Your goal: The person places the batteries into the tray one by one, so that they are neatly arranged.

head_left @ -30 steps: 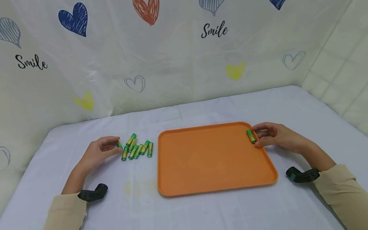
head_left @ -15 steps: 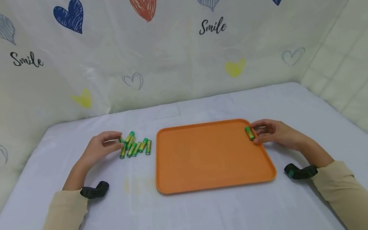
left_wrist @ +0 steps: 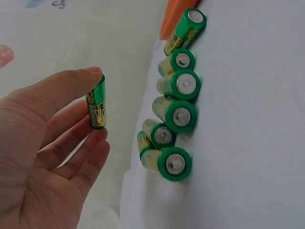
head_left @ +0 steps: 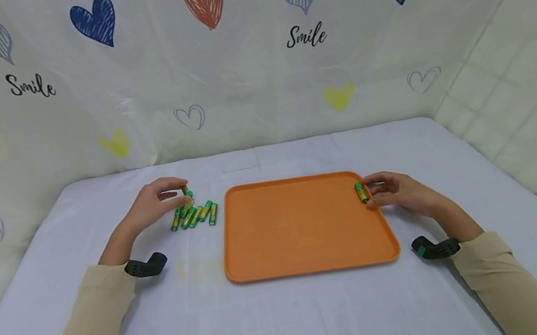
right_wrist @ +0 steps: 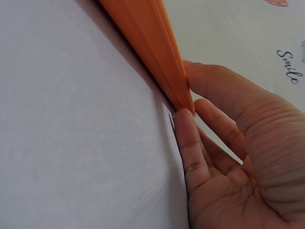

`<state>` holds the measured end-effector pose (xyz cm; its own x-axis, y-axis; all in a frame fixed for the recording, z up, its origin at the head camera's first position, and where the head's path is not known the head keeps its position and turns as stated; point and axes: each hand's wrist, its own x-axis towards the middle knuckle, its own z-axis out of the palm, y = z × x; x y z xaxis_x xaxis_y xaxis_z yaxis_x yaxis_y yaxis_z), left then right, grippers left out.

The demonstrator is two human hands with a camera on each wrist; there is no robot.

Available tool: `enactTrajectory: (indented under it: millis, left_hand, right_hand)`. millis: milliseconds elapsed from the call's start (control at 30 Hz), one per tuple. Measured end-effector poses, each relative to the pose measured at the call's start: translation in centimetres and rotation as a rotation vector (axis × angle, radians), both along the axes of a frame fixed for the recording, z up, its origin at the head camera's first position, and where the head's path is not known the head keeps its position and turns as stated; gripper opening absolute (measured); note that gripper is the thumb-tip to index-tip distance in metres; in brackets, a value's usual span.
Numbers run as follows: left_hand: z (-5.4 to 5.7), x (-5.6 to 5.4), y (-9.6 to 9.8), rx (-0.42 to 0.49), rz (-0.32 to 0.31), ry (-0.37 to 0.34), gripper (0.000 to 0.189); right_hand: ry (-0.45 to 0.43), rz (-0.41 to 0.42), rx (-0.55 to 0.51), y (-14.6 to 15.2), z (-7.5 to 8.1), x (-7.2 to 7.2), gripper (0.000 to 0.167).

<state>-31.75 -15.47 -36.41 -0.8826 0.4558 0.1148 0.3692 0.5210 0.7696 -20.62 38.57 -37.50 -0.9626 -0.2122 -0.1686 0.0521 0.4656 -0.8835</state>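
Observation:
My left hand (head_left: 158, 199) pinches a green and yellow battery (left_wrist: 96, 102) end to end between thumb and fingertips, raised above the table beside a loose group of batteries (head_left: 199, 214). Those lie close together left of the orange tray (head_left: 306, 227), silver ends visible in the left wrist view. At the tray's right rim, my right hand (head_left: 396, 190) holds another battery (head_left: 361, 192) between thumb and fingers. In the right wrist view the right hand (right_wrist: 228, 157) has its thumb reaching behind the tray rim (right_wrist: 164, 57); the battery is hidden there.
A white cloth (head_left: 297, 330) covers the table under everything. Behind stands a pale curtain (head_left: 251, 68) printed with hearts and the word "Smile". A black wrist device (head_left: 147, 265) sits on the left wrist, another device (head_left: 435, 248) on the right.
My left hand has moved right and away from me, carrying its battery over the far end of the group. The right hand and tray stay in place; the view shifts slightly.

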Motion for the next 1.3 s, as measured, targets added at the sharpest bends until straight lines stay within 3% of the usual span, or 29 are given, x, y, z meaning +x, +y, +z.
enactTrajectory:
  millis: [167, 567, 967, 1300]
  left_hand:
    - [0.6, -0.1, 1.4, 0.034, -0.045, 0.013, 0.052]
    - [0.7, -0.3, 4.7, 0.11, -0.111, 0.051, 0.045]
    - [1.0, -0.9, 8.2, 0.138, -0.184, 0.064, 0.044]
    - [1.8, -0.7, 11.7, 0.145, -0.254, 0.105, 0.043]
  right_hand:
    - [-0.004, -0.008, 0.007, 0.3, 0.0, 0.2, 0.063]
    - [0.004, -0.005, -0.009, -0.1, 0.2, 0.3, 0.063]
    - [0.003, -0.012, -0.027, -0.1, -0.1, 0.4, 0.061]
    - [0.009, -0.023, -0.057, -0.1, -0.1, 0.8, 0.06]
